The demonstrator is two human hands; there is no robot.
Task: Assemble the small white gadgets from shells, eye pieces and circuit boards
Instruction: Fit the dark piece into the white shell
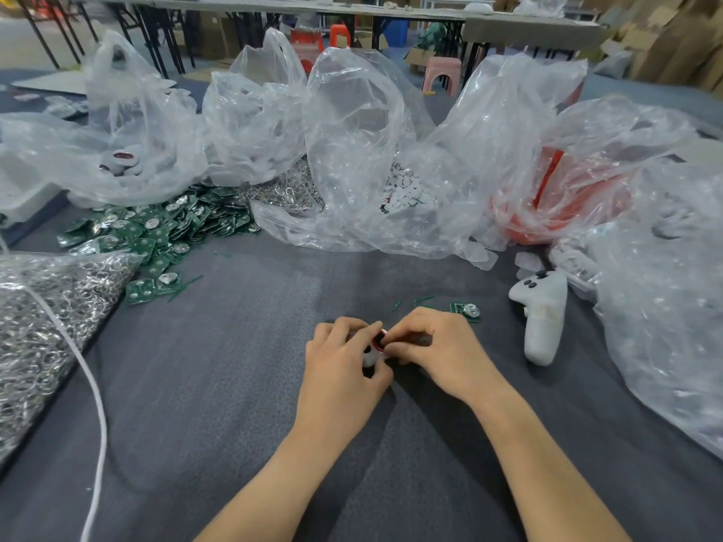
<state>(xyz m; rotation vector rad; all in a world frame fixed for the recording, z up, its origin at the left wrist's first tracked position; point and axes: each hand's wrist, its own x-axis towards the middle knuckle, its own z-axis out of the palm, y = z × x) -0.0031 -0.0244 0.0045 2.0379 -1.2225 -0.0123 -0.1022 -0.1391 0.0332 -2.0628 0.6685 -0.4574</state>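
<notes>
White shell [371,356] pinched in my left hand [344,369], right hand [434,346] pressing red-rimmed eye piece [378,340] in; crooked push, probably pops out.

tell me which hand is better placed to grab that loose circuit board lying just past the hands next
Right, probably. The loose circuit board lies just beyond the right hand, near its knuckles, while the left hand sits farther away and cradles the white gadget. Both hands are closed on it now.

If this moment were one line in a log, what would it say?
left hand: holds white gadget | right hand: pinches its red-rimmed end | spare circuit board: beside right hand | white controller: untouched
</notes>
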